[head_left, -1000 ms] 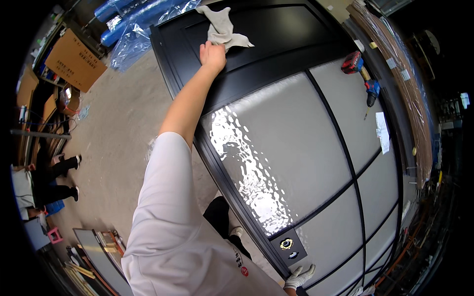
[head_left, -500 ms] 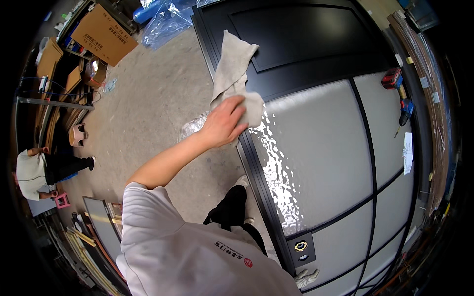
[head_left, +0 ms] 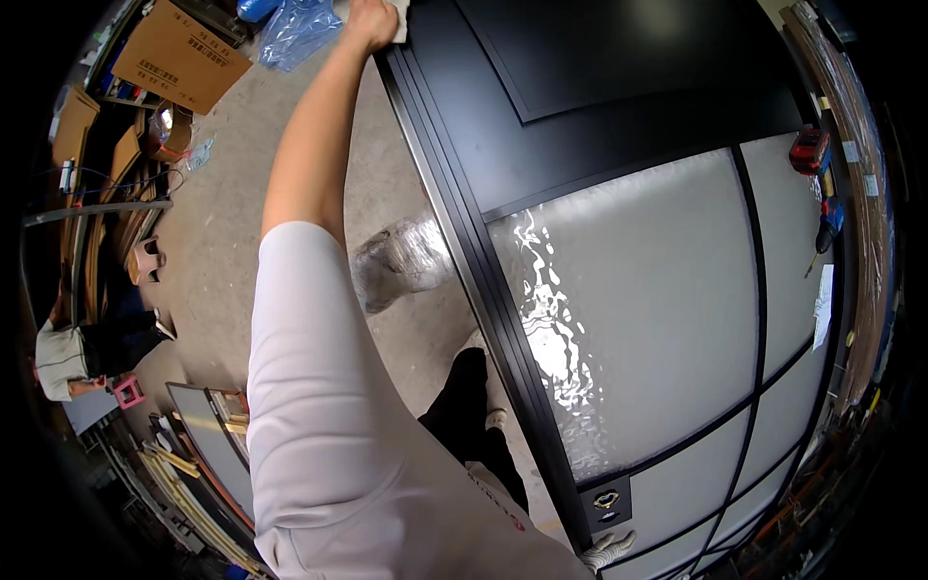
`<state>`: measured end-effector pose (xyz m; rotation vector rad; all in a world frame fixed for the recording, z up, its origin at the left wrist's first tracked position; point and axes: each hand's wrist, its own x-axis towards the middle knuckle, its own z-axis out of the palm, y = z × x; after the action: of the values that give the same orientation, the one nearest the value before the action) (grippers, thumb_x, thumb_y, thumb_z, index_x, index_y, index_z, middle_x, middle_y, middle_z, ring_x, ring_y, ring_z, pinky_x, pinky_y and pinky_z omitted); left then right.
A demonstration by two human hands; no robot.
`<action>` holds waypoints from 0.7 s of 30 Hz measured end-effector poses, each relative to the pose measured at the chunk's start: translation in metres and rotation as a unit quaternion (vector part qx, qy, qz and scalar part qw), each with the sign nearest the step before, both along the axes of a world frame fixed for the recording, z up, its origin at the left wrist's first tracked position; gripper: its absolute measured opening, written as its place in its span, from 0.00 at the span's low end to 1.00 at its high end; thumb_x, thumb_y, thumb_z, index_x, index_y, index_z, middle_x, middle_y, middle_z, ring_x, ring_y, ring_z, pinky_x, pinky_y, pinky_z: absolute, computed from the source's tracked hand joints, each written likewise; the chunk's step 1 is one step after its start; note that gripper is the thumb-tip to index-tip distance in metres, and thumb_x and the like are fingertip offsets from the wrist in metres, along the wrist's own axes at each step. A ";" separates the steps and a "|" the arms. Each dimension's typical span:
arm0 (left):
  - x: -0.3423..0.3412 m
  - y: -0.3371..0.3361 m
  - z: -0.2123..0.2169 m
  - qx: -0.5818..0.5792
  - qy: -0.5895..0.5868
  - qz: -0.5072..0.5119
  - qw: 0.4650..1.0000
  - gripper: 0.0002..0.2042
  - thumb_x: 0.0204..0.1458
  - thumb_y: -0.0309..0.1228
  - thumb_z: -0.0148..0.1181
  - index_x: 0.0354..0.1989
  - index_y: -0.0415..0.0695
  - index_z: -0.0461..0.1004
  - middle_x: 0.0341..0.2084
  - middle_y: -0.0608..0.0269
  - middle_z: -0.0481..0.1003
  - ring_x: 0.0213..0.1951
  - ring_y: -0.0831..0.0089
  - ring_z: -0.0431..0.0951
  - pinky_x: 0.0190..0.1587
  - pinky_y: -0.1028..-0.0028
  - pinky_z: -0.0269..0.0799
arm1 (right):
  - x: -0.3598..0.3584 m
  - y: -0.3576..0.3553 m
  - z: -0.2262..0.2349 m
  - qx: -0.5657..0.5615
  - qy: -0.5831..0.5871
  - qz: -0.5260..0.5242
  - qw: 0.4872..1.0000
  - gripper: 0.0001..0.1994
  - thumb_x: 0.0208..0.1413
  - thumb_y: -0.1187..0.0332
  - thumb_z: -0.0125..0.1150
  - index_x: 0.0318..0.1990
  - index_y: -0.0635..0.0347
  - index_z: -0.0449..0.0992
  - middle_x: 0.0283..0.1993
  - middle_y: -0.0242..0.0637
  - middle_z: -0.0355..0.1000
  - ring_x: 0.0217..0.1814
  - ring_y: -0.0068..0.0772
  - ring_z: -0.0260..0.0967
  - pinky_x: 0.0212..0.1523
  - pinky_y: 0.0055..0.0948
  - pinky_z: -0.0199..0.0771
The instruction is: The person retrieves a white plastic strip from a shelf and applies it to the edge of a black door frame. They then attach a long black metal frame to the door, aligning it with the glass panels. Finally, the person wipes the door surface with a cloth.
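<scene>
My left arm stretches to the far end of a black door (head_left: 454, 145), which lies flat with textured grey glass panes (head_left: 657, 309) in it. At its far left corner my bare left hand (head_left: 371, 26) is closed on a greyish-beige cloth (head_left: 401, 21), mostly cut off by the picture's top edge. Low in view, my right hand (head_left: 607, 551) wears a whitish glove. It lies on the door's near left edge with fingers stretched out, beside a lock plate (head_left: 606, 503) with a brass-coloured ring in its hole.
A red-and-blue cordless drill (head_left: 827, 222) and a white paper (head_left: 823, 304) lie along the door's right side. Under the left edge is a film-wrapped support (head_left: 406, 256). Cardboard (head_left: 179, 58), clear plastic sheeting (head_left: 302, 34), and another person (head_left: 63, 358) are at left.
My left hand has moved forward along the door's left edge to its far corner, taking the cloth along. My right hand stays near the lock plate.
</scene>
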<state>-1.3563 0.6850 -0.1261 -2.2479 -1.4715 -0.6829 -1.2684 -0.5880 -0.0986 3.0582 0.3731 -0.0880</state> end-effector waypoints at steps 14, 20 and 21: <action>0.007 -0.303 0.078 -0.183 0.016 -0.241 0.953 0.27 0.58 0.39 0.39 0.64 0.38 0.53 0.67 0.47 0.48 0.68 0.49 0.44 0.66 0.51 0.43 | -0.005 0.130 0.070 0.074 0.011 -0.109 0.991 0.32 0.59 0.54 0.50 0.65 0.64 0.52 0.66 0.51 0.52 0.68 0.52 0.48 0.67 0.42 0.48; -0.019 -0.500 0.100 -0.273 0.033 -0.437 0.856 0.24 0.52 0.26 0.50 0.60 0.41 0.61 0.62 0.54 0.59 0.66 0.53 0.52 0.64 0.50 0.49 | -0.008 0.135 0.074 0.074 -0.016 -0.069 0.995 0.31 0.60 0.55 0.49 0.64 0.66 0.53 0.64 0.55 0.53 0.67 0.54 0.49 0.67 0.43 0.47; -0.018 -0.535 0.097 -0.283 0.012 -0.471 0.836 0.24 0.50 0.25 0.52 0.59 0.42 0.63 0.61 0.56 0.61 0.65 0.54 0.55 0.63 0.51 0.52 | -0.007 0.148 0.081 0.087 -0.017 -0.077 0.993 0.30 0.59 0.57 0.50 0.64 0.66 0.54 0.64 0.54 0.54 0.66 0.53 0.50 0.66 0.43 0.48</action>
<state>-1.3745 0.1500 -0.0291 -3.4413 -0.4525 -0.4675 -1.2758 -0.4400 -0.0172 3.2522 0.1478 -0.0101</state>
